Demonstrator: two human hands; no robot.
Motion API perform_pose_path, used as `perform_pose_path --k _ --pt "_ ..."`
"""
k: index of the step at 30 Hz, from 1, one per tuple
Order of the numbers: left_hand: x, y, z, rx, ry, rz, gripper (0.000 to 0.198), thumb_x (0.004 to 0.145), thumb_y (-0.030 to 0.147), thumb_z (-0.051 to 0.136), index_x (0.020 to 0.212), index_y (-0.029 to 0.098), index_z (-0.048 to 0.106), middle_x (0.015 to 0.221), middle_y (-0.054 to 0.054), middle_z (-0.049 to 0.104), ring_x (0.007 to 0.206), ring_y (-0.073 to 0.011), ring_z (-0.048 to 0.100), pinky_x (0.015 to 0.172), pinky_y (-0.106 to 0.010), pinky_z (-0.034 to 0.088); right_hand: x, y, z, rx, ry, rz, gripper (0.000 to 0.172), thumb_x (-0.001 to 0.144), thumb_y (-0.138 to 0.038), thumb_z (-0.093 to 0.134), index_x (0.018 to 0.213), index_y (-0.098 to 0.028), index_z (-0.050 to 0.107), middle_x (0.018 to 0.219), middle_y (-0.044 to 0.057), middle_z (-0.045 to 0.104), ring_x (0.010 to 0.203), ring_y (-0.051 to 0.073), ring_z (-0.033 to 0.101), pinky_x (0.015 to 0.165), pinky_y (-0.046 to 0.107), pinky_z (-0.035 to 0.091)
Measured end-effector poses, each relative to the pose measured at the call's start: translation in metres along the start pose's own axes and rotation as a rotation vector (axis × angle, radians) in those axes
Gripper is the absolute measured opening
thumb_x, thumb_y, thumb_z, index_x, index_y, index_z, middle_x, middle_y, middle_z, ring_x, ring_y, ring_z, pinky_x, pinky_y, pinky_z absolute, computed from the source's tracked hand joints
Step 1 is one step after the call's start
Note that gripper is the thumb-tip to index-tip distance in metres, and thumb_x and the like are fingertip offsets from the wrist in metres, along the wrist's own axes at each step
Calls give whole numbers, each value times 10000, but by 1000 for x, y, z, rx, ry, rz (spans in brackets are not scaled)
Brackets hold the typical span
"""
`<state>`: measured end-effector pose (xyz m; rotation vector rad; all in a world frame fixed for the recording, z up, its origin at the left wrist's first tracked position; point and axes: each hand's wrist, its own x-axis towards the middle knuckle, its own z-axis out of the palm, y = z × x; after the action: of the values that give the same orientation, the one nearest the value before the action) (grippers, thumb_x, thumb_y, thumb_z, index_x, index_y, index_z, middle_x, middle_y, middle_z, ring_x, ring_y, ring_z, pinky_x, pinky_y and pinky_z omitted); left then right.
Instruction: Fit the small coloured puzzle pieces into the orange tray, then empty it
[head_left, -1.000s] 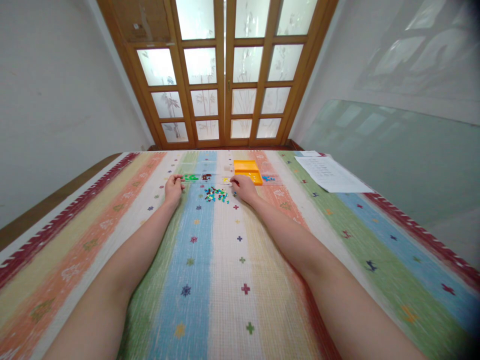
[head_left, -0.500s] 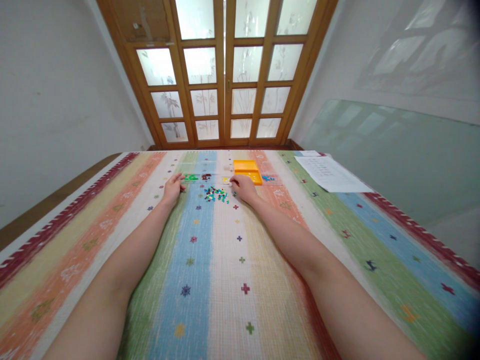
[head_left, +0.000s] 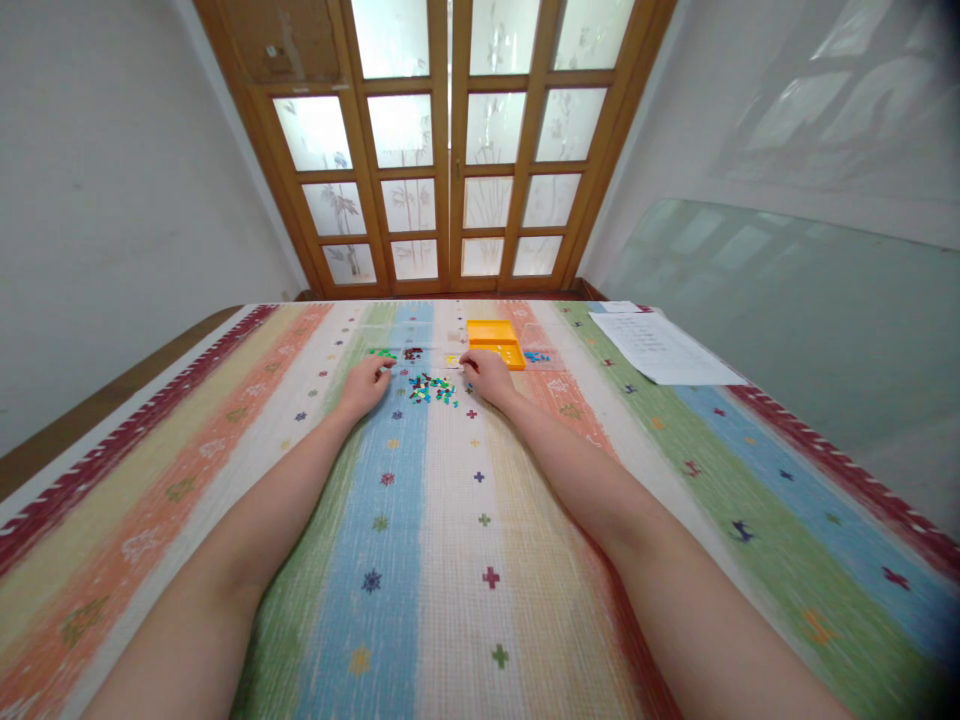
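My left hand (head_left: 367, 386) hovers over the striped cloth, just in front of the small green pieces (head_left: 383, 353) and left of a mixed pile of tiny coloured pieces (head_left: 433, 390). Its fingers are slightly curled and apart, with nothing visible between them. My right hand (head_left: 487, 376) is beside the small yellow pieces (head_left: 451, 359), its fingertips pinched together. Whatever they hold, if anything, is too small to make out. Dark red-brown pieces (head_left: 412, 354) lie between the green and yellow groups. Blue pieces (head_left: 536, 357) sit farther right, past an open orange case (head_left: 491, 330).
The sorted pieces appear to lie in clear, shallow trays, hard to see against the cloth. Printed paper sheets (head_left: 660, 345) rest at the right back of the table. The striped tablecloth (head_left: 457, 600) covers the table, with wooden glazed doors (head_left: 450, 150) beyond.
My left hand has moved right and slightly toward me, away from the green pieces and closer to the mixed pile. The right hand stays almost still.
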<state>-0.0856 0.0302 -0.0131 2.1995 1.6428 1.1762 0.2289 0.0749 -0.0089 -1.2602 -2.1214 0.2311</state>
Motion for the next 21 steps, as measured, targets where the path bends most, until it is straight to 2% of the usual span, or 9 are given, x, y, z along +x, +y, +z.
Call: perform_pose_path --k 8,15,21 --pt "-3 18 6 32 -194 148 244 913 280 618 1076 259 798 1120 -98 725 1136 -310 630 1094 -485 464 -2 -7 -6 -40 -24 -31 228 971 -176 579 1073 -205 780 1101 87 778 1039 241 673 959 340 458" --pt "-3 16 8 108 -258 218 269 917 277 609 1110 275 797 1175 -98 717 1168 -309 614 1118 -492 446 -4 -14 -7 -95 -57 -106 222 974 -175 576 1079 -194 771 1093 92 769 1039 249 651 960 355 427" --pt "-3 19 8 99 -253 187 182 878 247 634 988 264 779 1092 -95 712 1132 -303 615 1098 -485 454 -6 -18 -8 -107 -69 -117 216 980 -182 579 1088 -196 767 1096 100 761 1038 253 639 952 360 417"
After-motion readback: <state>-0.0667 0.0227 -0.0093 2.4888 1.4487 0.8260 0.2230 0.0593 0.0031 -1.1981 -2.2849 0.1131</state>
